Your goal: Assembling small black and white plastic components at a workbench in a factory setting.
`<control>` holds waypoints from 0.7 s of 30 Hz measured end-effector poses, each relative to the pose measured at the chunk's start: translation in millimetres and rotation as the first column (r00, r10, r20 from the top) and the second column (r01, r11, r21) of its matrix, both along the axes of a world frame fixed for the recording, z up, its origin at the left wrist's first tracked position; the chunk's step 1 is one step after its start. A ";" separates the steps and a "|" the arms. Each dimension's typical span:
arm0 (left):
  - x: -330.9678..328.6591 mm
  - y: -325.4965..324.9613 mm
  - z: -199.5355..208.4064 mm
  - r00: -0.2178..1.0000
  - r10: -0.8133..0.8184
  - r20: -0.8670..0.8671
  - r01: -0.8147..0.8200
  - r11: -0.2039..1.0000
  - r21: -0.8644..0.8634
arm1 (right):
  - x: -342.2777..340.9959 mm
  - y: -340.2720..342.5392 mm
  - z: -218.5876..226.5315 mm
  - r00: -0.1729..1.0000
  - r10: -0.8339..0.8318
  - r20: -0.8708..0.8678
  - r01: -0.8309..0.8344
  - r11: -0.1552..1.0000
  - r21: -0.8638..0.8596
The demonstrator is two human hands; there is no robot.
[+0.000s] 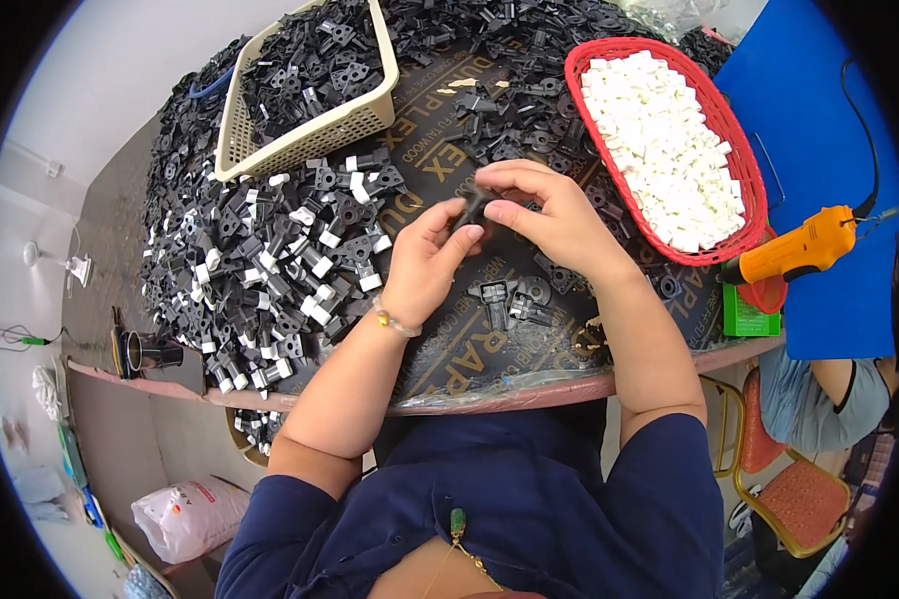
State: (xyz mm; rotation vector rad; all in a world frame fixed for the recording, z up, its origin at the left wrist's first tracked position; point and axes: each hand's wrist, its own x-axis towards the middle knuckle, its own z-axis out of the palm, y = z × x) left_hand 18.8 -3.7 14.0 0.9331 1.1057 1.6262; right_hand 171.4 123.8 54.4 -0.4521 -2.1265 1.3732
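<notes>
Near the centre of the frame, the left hand (428, 262) and the right hand (549, 215) are meeting over the dark table (489, 349), both pinching one small black plastic part (472, 205) between their fingertips. A red basket (744, 165) of white pieces is sitting at upper right, a beige basket (310, 140) of black parts at upper left, and an orange tool (799, 250) is lying at right.

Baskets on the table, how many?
2. A beige basket of black parts sits at the upper left; a red basket of white pieces at the upper right. More may be hidden beyond the piles.
</notes>
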 end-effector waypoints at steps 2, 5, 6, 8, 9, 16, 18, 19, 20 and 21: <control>-6.3 -1.4 -9.4 0.949 0.044 -0.311 -0.090 0.987 -0.134 | -0.4 0.8 -1.7 1.000 -0.001 0.017 0.000 1.000 0.017; -3.0 -0.2 0.2 0.974 0.012 -0.224 -0.039 0.992 -0.118 | 1.8 -0.3 1.6 0.986 -0.048 0.158 0.068 0.990 -0.125; -4.7 -2.3 3.8 0.966 0.006 -0.257 -0.041 0.991 -0.131 | 0.5 -2.4 3.8 0.991 -0.036 0.131 0.053 0.990 -0.133; -5.1 -3.7 5.9 0.972 0.006 -0.233 -0.025 0.997 -0.077 | 1.5 -5.9 10.4 0.997 -0.017 0.077 0.028 0.989 -0.145; -6.9 -5.6 6.5 0.962 0.021 -0.271 -0.041 0.997 -0.066 | 2.2 -9.3 17.6 0.996 -0.009 0.094 0.029 0.977 -0.211; -11.0 -1.5 -4.9 0.996 0.066 -0.054 -0.064 0.998 0.025 | 53.8 46.2 33.4 0.734 -0.662 0.151 0.501 0.679 0.537; -11.1 3.9 -10.4 0.999 0.044 0.008 -0.045 0.998 0.032 | 94.2 76.3 18.1 0.469 -0.844 0.261 0.415 0.471 0.778; -16.1 3.1 -16.0 0.993 0.004 0.115 -0.004 1.000 -0.002 | 110.9 88.3 7.3 0.412 -0.863 0.291 0.323 0.437 0.839; -19.6 2.0 -19.7 0.975 -0.028 0.222 0.037 0.999 -0.035 | 115.0 95.9 2.7 0.416 -0.861 0.292 0.324 0.441 0.837; -18.4 1.5 -14.5 0.975 -0.023 0.220 0.033 0.999 -0.039 | 114.8 100.8 0.6 0.347 -0.839 0.419 0.331 0.528 0.783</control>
